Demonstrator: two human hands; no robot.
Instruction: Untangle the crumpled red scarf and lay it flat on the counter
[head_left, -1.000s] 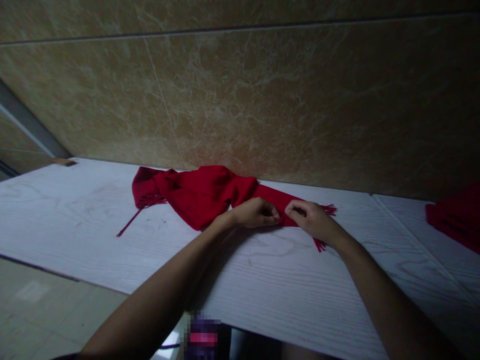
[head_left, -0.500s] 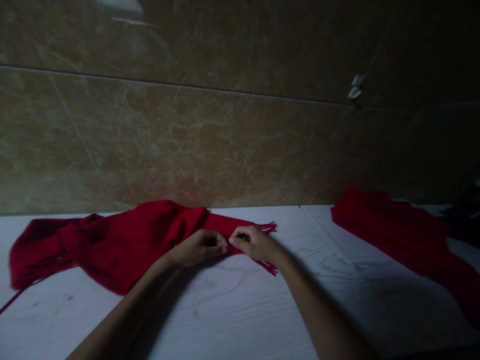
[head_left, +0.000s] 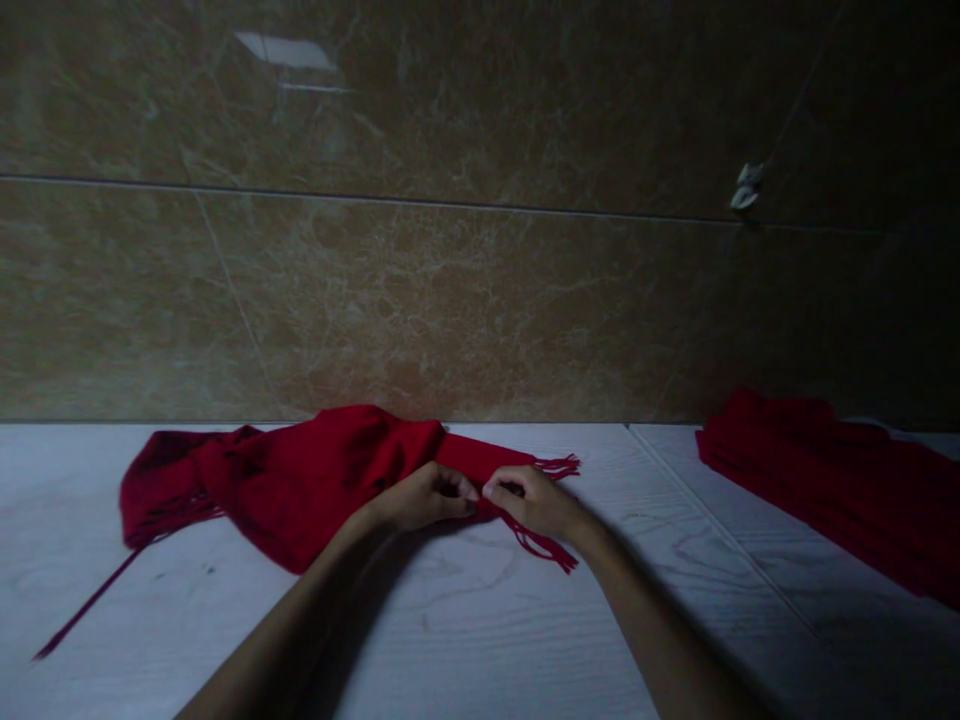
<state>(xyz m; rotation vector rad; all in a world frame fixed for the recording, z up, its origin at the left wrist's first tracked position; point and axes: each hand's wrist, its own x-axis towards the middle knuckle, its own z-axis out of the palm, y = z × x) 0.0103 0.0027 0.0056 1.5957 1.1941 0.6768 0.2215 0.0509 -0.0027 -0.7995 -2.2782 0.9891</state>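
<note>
A red scarf with fringed ends lies bunched along the back of the white surface. Its narrow right part ends in loose tassels. My left hand pinches the scarf's near edge between thumb and forefinger. Right beside it, my right hand pinches the same edge close to the fringe, fingertips almost touching those of the left. The cloth between the fingertips is mostly hidden. At the far left, one long red strand trails toward me from the scarf.
Another heap of red cloth lies to the right. A brown marbled tile wall rises behind the white wood-grained surface. A small pale fitting sits on the wall at upper right. The light is dim.
The view has shifted left, so the scarf, hands and second red heap appear further right. Both hands keep their pinch on the scarf's edge; the near tassels hang looser and more curved.
</note>
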